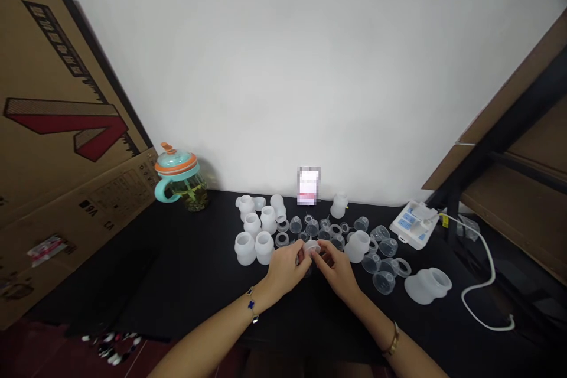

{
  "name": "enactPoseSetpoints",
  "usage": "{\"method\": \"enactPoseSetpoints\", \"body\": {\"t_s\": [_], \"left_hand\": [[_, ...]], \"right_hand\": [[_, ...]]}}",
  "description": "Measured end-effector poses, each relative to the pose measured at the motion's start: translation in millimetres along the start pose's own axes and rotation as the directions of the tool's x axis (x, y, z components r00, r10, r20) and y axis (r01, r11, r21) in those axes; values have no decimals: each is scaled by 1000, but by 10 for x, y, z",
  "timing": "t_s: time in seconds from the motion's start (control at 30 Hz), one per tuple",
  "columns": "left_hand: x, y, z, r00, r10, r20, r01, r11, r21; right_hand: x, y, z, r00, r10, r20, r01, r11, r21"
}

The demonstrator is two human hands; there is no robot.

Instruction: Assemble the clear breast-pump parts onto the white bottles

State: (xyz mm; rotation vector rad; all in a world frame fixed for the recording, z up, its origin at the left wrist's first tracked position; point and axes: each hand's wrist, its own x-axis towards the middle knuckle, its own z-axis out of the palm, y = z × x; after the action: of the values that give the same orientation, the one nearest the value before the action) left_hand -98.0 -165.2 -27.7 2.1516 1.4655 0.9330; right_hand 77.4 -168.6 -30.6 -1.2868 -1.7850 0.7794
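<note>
Pinching a translucent ring piece [312,247] from both sides, seemingly for steadiness — left hand [287,266] and right hand [337,270] both closed on it. Held over the surface [190,274], right of grouped white bottles [245,250].

the cardboard box [57,171] on the left has what looks like "v6" [91,207] and "v3" [108,225] printed on its lower panel, plus a big red check-shaped mark [53,124] and a dark lettering strip [55,38] i can't make out. white case [410,230] has blue labels (way too tiny to read), and the screen [309,186] by the wall is pixelated.
</note>
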Motion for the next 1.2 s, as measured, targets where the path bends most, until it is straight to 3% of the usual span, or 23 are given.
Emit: {"method": "enactPoseSetpoints", "body": {"t_s": [0.23,0.57,0.93,1.2], "left_hand": [[0,31,-31,999,21,24,-19,996,-88],[31,-7,-39,1000,-20,4,21,995,-93],[20,37,-42,998,-8,64,16,991,-135],[29,-14,1,998,-23,60,31,990,-139]], "right_hand": [[-7,59,10,996,-87,21,89,987,-134],[15,-30,-9,997,-56,47,59,997,-57],[18,12,-20,998,-34,48,35,999,-17],[12,1,1,997,-50,58,52,998,-46]]}}
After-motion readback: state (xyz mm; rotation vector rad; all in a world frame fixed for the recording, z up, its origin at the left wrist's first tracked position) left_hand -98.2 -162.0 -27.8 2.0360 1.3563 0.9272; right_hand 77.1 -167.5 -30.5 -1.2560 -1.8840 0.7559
